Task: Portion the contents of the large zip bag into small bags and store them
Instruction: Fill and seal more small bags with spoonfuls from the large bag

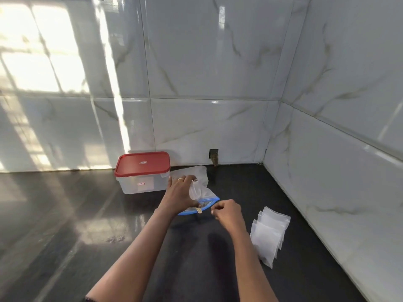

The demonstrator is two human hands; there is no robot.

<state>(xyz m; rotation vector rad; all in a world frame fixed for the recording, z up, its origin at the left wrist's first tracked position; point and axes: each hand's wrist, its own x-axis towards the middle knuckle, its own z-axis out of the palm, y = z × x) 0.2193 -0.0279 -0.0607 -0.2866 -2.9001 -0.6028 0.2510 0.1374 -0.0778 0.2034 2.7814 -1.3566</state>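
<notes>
The large zip bag point(200, 188), clear with a blue zip strip at its near end, lies on the dark counter beside a plastic box. My left hand point(181, 194) rests on it and grips the plastic near the zip end. My right hand point(229, 212) hovers just right of the blue strip, its fingers curled with thumb and forefinger pinched; I cannot tell whether it holds anything. A stack of small clear bags point(269, 233) lies overlapped on the counter to the right of my right hand. What the large bag contains does not show.
A clear storage box with a closed red lid point(142, 171) stands against the back wall, left of the large bag. Glossy marble-look tiled walls meet in a corner at the back right. A small hole in the wall point(213, 155) sits behind the bag. Sunlight glares on the counter's left side.
</notes>
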